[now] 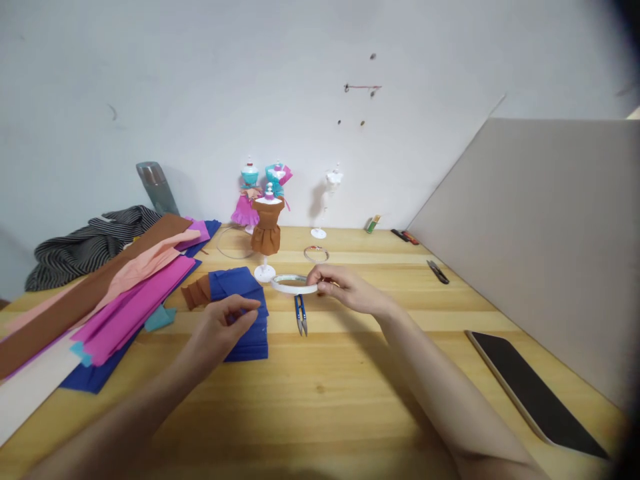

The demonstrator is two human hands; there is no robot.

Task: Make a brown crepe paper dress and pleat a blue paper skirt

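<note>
My right hand (345, 288) grips a narrow roll of white tape (295, 289) by its right side, thumb and fingers closed on the ring. The roll is held above the table, in front of the small white stand. My left hand (231, 319) is over the folded blue crepe paper (250, 340), thumb and forefinger brought together in a pinch; whatever may be between the tips is too small to make out. Blue-handled thread snips (301, 315) lie just below the roll. Behind it stands a mini dress form (267, 223) in a brown paper dress.
Strips of coloured crepe paper (135, 300) and striped cloth (95, 240) cover the left side, near a leaning bottle (157, 187). More dress forms, one bare (333, 193), stand by the wall. A second tape ring (317, 260), a dark cutting tool (438, 272) and a tablet (535, 393) lie rightward.
</note>
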